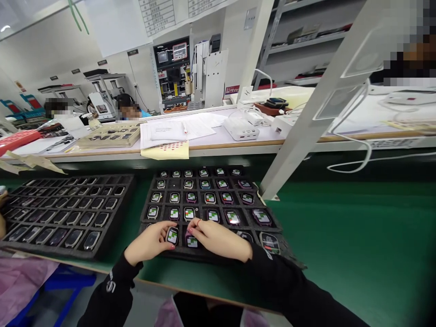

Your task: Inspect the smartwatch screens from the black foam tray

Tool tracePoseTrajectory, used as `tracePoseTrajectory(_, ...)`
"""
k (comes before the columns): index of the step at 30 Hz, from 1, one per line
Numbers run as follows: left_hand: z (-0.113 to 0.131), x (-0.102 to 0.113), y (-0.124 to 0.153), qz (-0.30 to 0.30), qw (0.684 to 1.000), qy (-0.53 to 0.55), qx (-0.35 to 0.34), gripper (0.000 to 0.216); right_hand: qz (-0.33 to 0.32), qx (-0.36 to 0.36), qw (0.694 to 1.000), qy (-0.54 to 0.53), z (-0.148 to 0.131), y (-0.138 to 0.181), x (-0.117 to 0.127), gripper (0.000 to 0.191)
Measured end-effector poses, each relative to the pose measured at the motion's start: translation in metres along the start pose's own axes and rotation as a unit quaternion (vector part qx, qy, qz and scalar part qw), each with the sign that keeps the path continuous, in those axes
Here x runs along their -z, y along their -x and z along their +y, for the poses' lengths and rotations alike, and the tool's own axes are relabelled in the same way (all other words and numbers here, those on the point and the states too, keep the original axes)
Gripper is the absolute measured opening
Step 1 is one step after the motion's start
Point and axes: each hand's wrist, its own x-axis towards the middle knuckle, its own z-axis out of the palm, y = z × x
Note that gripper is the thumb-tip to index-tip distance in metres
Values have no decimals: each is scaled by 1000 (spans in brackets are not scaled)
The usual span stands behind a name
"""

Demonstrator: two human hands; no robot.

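Dark foam tray with a grid of compartments lies on the green bench, holding square smartwatch cases with lit green-and-white screens. My left hand grips a silver-edged smartwatch by its sides, thumb below and fingers above, in the tray's front row. Just to its right, my right hand has thumb and fingertips closed at the top edge of a purple-edged smartwatch. The right hand and forearm cover part of the front row. A larger-looking watch sits at that row's right end.
A second foam tray of dark-screened watches stands on the left, with another person's hand at its left edge. A slanted metal post rises behind the right side. Papers, a white box and cables lie on the raised shelf.
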Motion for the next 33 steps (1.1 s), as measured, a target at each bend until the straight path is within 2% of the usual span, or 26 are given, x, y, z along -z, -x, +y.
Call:
tracePoseTrajectory(4, -4, 2, -3, 2, 997, 71, -3, 62, 9, 16, 999, -39, 3, 0, -1, 32)
tracePoseTrajectory(9, -5, 1, -4, 46, 980, 194, -25, 66, 87, 23, 992, -90, 6, -2, -5, 31)
tracePoseTrajectory(13, 0, -4, -6, 86, 943, 315, -62, 71, 127, 55, 975, -173, 2, -5, -9, 36)
tracePoseTrajectory(16, 3, -11, -8, 95, 906, 403, -87, 73, 139, 77, 955, -249, -2, -7, -14, 25)
tracePoseTrajectory(18, 4, -18, -8, 88, 883, 451, -94, 73, 151, 84, 942, -287, -4, -9, -16, 19)
tracePoseTrajectory(24, 6, -35, -10, 61, 828, 551, -88, 60, 174, 89, 922, -335, -5, -2, -14, 26)
tracePoseTrajectory(28, 7, -41, -10, 28, 814, 575, -73, 51, 202, 79, 914, -342, -7, 3, -10, 23)
tracePoseTrajectory(33, 10, -44, -11, -33, 814, 579, -48, 51, 226, 64, 901, -363, -7, -1, -14, 28)
